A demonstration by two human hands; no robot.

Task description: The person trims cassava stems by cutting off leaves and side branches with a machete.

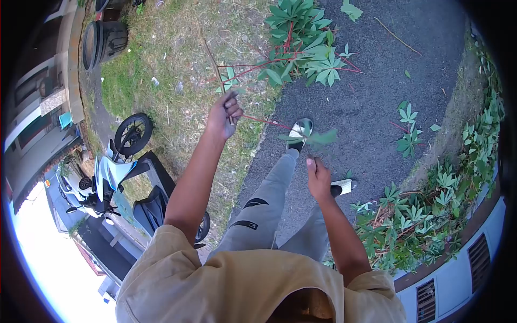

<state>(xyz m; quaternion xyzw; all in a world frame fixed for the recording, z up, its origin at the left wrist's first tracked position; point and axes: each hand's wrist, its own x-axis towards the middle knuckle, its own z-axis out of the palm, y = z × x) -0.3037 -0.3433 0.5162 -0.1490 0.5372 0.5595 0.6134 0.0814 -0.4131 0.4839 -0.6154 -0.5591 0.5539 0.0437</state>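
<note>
My left hand [225,114] is closed round a thin brown branch [211,56] that points up and away. From this branch a red leaf stalk [264,120] runs right to a motion-blurred green leaf [322,137], over one shoe. Just below that leaf is my right hand [319,176], fingers curled and thumb against them; whatever it may hold is hidden. Beyond the hands a pile of green leaves on red stalks [301,48] lies across the grass and path edge.
Dry grass [177,64] borders the dark paved path [366,102]. A motorcycle [153,177] stands at the left, below black pots [110,40]. Loose leaf sprigs [409,137] and a twig [398,36] lie on the path. More cut foliage [414,215] is heaped at the right, beside a wall.
</note>
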